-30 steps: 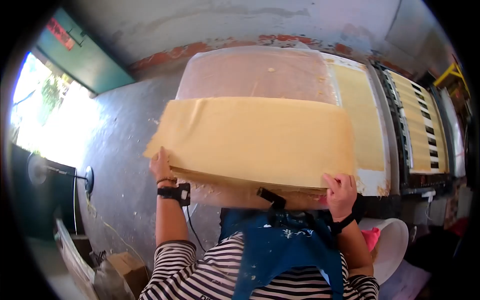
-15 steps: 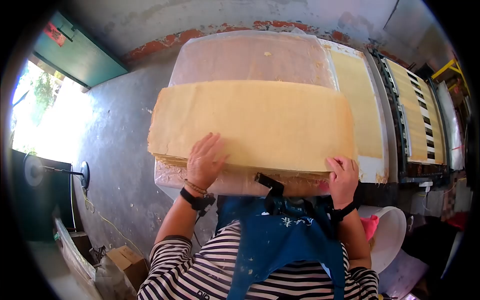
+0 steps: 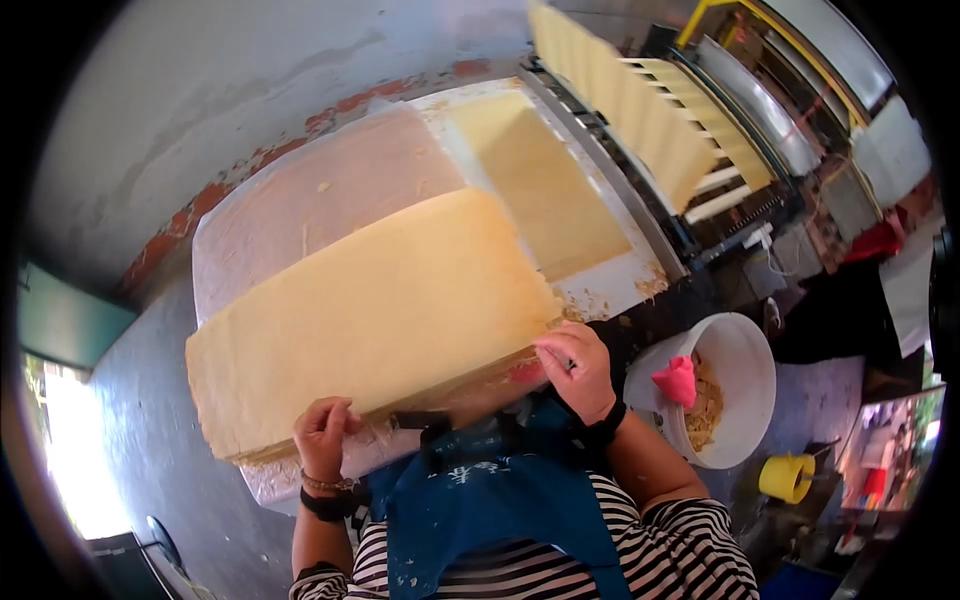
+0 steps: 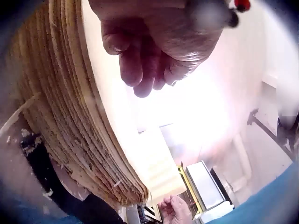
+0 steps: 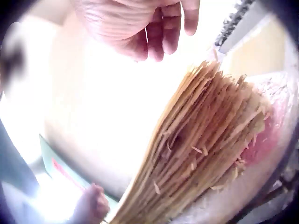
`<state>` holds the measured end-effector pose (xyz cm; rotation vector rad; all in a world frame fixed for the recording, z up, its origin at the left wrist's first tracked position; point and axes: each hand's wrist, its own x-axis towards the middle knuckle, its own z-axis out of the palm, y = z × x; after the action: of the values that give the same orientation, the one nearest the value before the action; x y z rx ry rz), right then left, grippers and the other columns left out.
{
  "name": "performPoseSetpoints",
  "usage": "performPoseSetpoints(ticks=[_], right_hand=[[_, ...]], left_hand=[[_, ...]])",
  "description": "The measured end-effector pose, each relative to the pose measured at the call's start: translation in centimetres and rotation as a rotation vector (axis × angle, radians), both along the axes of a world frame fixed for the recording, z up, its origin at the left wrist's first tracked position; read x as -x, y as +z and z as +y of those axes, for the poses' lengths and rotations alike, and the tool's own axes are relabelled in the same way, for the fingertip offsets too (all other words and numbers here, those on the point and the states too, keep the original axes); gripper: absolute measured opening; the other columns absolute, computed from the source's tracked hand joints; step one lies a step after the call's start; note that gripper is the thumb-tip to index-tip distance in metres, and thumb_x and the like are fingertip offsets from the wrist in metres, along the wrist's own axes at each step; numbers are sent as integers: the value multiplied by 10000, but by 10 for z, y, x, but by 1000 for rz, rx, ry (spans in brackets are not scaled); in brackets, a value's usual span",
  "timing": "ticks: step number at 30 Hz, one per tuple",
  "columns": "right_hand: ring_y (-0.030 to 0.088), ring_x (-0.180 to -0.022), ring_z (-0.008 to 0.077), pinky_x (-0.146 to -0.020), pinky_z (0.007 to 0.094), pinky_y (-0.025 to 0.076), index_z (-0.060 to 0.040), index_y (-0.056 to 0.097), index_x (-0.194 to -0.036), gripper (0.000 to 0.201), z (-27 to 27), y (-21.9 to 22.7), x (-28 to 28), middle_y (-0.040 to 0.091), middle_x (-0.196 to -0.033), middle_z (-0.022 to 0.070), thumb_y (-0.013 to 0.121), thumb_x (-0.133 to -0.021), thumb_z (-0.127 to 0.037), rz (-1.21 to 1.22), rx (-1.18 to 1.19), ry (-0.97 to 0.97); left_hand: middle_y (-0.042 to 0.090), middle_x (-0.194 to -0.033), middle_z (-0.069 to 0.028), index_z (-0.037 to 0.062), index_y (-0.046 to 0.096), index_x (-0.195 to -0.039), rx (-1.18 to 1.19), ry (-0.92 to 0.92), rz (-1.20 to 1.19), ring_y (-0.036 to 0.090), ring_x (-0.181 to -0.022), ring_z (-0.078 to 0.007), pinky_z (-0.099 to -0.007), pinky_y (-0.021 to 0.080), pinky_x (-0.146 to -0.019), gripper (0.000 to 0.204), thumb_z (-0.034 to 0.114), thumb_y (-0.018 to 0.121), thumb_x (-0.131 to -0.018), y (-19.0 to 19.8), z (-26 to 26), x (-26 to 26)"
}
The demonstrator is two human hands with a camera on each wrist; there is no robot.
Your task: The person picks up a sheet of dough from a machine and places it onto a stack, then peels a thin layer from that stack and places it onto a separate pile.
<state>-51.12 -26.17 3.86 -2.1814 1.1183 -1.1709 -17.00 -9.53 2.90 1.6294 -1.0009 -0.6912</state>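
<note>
A thick stack of thin tan sheets [image 3: 370, 320] lies in front of me, its top sheet smooth. Ragged layered edges [image 4: 70, 107] show along its near side in both wrist views. My left hand [image 3: 325, 435] is at the near edge, left of the middle, fingers loosely bent. In the left wrist view those fingers [image 4: 135, 70] hang beside the stack with nothing between them. Over the near right corner is my right hand [image 3: 577, 365], also loosely bent. The right wrist view shows its relaxed fingers [image 5: 163, 32] apart from the layered edge, holding nothing.
Clear plastic sheeting [image 3: 300, 200] covers the surface behind the stack. A tan sheet [image 3: 540, 190] lies on a white board to the right, beside a slatted rack [image 3: 690, 130] with more sheeting. A white bucket [image 3: 745, 370] with scraps and a pink cloth [image 3: 676, 380] stands at right, near a yellow pail [image 3: 786, 478].
The view has turned rightward. Earlier the left hand gripped the front left corner, then lay spread on the top sheet; now it is at the near edge. The right hand has let go of its corner.
</note>
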Motion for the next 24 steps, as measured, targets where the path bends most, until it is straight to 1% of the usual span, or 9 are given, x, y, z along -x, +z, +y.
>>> performPoseSetpoints(ticks=[1, 2, 3, 4, 6, 9, 15, 20, 24], right_hand=[[631, -786, 205, -809, 323, 489, -58, 682, -917, 114, -2, -5, 8, 659, -835, 72, 670, -807, -35, -125, -156, -81], [631, -763, 186, -784, 295, 492, -48, 680, -916, 102, -2, -14, 17, 658, -813, 74, 671, -815, -35, -254, -313, -160], [613, -717, 137, -723, 236, 479, -18, 672, -893, 55, -12, -52, 29, 656, -783, 62, 662, -842, -37, -484, -408, -293], [609, -750, 127, -733, 238, 479, -5, 669, -884, 98, -17, -37, 38, 653, -795, 48, 631, -885, -95, -677, -569, -321], [619, -855, 159, -783, 262, 488, -6, 644, -1022, 225, -41, -69, 70, 652, -928, 76, 586, -932, -203, -1020, -697, -305], [604, -983, 196, -869, 333, 487, -34, 550, -1215, 393, -81, -100, 103, 617, -1082, 101, 555, -946, -320, -1370, -988, -450], [533, -1140, 311, -994, 490, 410, -50, 357, -1397, 685, -181, -205, 153, 512, -1271, 175, 565, -911, -486, -1464, -1277, -614], [500, -1174, 369, -1015, 511, 384, -24, 225, -1462, 888, -230, -269, 167, 448, -1327, 225, 566, -870, -591, -1405, -1254, -652], [522, -1147, 374, -995, 536, 390, -6, 159, -1481, 981, -253, -283, 167, 444, -1334, 226, 583, -843, -618, -1450, -1282, -564]], left_hand=[[662, -679, -57, 11, 682, -902, -62, 31, 152, 604, -572, -107, -229, 475, -542, 111, 101, 620, -919, -2, -4, -1], [658, -676, -50, 12, 681, -899, -99, -4, 136, 599, -570, -99, -221, 468, -538, 122, 106, 610, -928, -3, -7, -1], [655, -673, -43, 14, 680, -895, -140, -37, 118, 594, -567, -91, -212, 462, -535, 133, 112, 600, -938, -4, -8, 0], [651, -670, -36, 16, 678, -892, -186, -65, 100, 589, -565, -83, -204, 456, -532, 145, 117, 589, -947, -3, -8, 3], [649, -668, -37, 9, 678, -902, -212, -77, 86, 601, -579, -95, -208, 449, -532, 162, 138, 590, -947, -5, -12, 8], [645, -672, -36, 0, 675, -903, -254, -50, 24, 605, -596, -104, -219, 461, -556, 197, 167, 583, -951, -5, -20, 16], [660, -686, -51, -2, 678, -911, -355, -55, -43, 606, -603, -102, -219, 456, -561, 182, 157, 594, -940, 1, -30, 28], [675, -706, -51, 11, 679, -934, -419, -37, -27, 624, -623, -99, -208, 451, -547, 161, 148, 595, -947, 3, -41, 38], [670, -694, -60, -1, 676, -919, -445, -38, -48, 612, -601, -104, -214, 451, -537, 179, 157, 595, -941, 6, -52, 49]])
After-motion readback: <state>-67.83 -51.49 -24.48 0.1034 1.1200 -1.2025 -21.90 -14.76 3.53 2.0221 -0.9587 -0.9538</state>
